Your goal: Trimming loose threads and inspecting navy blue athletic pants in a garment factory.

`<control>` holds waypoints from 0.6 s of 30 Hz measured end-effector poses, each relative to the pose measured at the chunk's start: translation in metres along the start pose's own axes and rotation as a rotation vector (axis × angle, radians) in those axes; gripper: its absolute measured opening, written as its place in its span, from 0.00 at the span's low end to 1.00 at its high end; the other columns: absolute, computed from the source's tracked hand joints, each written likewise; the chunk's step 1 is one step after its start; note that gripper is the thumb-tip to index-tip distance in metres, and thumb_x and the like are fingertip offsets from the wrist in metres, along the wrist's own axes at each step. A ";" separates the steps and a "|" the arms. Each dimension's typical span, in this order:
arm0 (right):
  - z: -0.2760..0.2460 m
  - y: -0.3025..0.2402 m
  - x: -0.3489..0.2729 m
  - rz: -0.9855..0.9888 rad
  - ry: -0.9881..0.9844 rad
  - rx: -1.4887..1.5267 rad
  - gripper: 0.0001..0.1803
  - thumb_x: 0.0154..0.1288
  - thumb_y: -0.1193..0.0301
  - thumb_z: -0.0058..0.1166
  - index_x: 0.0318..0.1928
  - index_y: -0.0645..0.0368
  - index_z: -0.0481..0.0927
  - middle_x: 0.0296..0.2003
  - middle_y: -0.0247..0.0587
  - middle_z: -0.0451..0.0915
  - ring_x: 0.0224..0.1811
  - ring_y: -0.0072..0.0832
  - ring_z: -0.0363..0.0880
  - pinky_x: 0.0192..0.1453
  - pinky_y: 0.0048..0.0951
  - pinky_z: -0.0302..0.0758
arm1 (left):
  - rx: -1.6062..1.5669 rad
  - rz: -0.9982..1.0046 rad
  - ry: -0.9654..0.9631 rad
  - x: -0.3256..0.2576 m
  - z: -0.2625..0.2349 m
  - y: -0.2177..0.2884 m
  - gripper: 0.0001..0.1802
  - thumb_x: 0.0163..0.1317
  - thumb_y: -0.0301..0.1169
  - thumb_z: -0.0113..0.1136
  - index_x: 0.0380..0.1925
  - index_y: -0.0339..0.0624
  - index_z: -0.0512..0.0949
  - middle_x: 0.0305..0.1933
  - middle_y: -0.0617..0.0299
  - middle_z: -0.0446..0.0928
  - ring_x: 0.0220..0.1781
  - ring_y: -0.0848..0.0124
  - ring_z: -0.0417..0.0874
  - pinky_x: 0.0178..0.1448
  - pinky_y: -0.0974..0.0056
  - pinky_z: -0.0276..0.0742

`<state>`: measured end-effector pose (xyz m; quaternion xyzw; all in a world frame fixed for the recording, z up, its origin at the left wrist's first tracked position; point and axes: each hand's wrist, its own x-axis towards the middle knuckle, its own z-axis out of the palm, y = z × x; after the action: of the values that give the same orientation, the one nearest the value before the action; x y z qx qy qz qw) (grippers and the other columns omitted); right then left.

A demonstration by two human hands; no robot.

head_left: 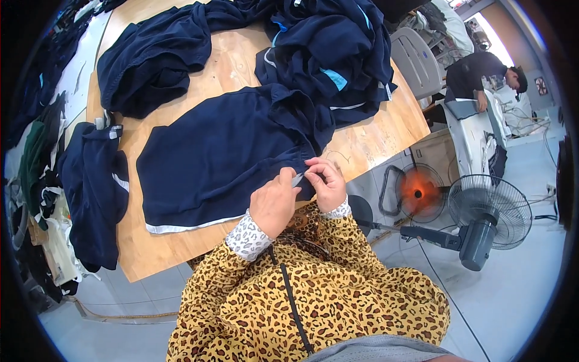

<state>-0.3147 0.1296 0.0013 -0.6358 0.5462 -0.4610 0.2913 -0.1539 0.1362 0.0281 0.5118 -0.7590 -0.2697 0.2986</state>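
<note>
A navy garment (211, 157) with a white strip along its near edge lies spread on the wooden table (368, 145). Over its near right corner my two hands meet. My left hand (272, 204) is closed around a small grey pointed tool (297, 179), which looks like thread snips, its tip toward the other hand. Fingertips pinched, my right hand (327, 186) is at the garment's edge beside that tip. What the pinch holds is too small to make out.
Navy garments pile up at the far right (332, 54) and far left (157, 60); another (93, 187) hangs over the left edge. A standing fan (485, 217) and a grey chair (416, 60) are on the right. A person (482, 75) bends over a white worktable beyond.
</note>
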 end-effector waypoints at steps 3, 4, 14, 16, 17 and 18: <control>0.000 0.001 -0.001 -0.029 0.000 -0.028 0.03 0.56 0.78 0.55 0.32 0.63 0.76 0.41 0.43 0.77 0.43 0.33 0.76 0.48 0.28 0.71 | -0.024 -0.013 -0.044 0.003 0.002 -0.001 0.15 0.56 0.28 0.59 0.39 0.39 0.65 0.28 0.50 0.78 0.29 0.54 0.80 0.29 0.56 0.74; 0.001 0.001 -0.001 -0.026 0.002 -0.007 0.03 0.56 0.78 0.55 0.32 0.64 0.76 0.41 0.43 0.77 0.42 0.34 0.76 0.48 0.28 0.71 | -0.024 -0.014 -0.041 0.003 0.002 -0.001 0.15 0.56 0.28 0.59 0.39 0.39 0.65 0.28 0.50 0.78 0.29 0.54 0.80 0.29 0.56 0.74; 0.007 -0.010 0.004 -0.065 -0.050 -0.019 0.01 0.56 0.79 0.53 0.30 0.63 0.76 0.40 0.43 0.77 0.41 0.33 0.76 0.47 0.27 0.71 | -0.054 -0.079 -0.075 -0.002 -0.002 -0.012 0.15 0.56 0.29 0.59 0.40 0.39 0.64 0.27 0.49 0.78 0.29 0.51 0.80 0.29 0.53 0.74; 0.004 0.004 0.002 -0.076 -0.034 0.066 0.01 0.56 0.80 0.52 0.30 0.63 0.76 0.40 0.44 0.78 0.42 0.32 0.76 0.48 0.27 0.71 | -0.120 -0.086 -0.038 -0.007 -0.007 -0.018 0.17 0.58 0.31 0.58 0.42 0.40 0.64 0.28 0.49 0.78 0.30 0.50 0.80 0.30 0.54 0.74; -0.001 0.007 0.001 -0.028 0.013 0.070 0.01 0.56 0.80 0.52 0.29 0.63 0.76 0.40 0.43 0.78 0.44 0.30 0.75 0.49 0.26 0.70 | -0.156 -0.103 -0.028 -0.010 -0.011 -0.024 0.18 0.58 0.31 0.58 0.44 0.40 0.64 0.29 0.49 0.78 0.31 0.51 0.80 0.31 0.55 0.74; -0.009 0.010 -0.001 0.040 0.085 0.076 0.01 0.58 0.79 0.52 0.31 0.62 0.77 0.41 0.41 0.77 0.46 0.27 0.74 0.51 0.26 0.71 | -0.186 -0.121 -0.016 -0.013 -0.014 -0.033 0.19 0.59 0.32 0.58 0.45 0.40 0.64 0.30 0.49 0.78 0.31 0.51 0.80 0.32 0.55 0.74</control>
<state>-0.3271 0.1292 -0.0038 -0.5931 0.5527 -0.5022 0.3010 -0.1193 0.1357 0.0113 0.5245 -0.7008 -0.3607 0.3221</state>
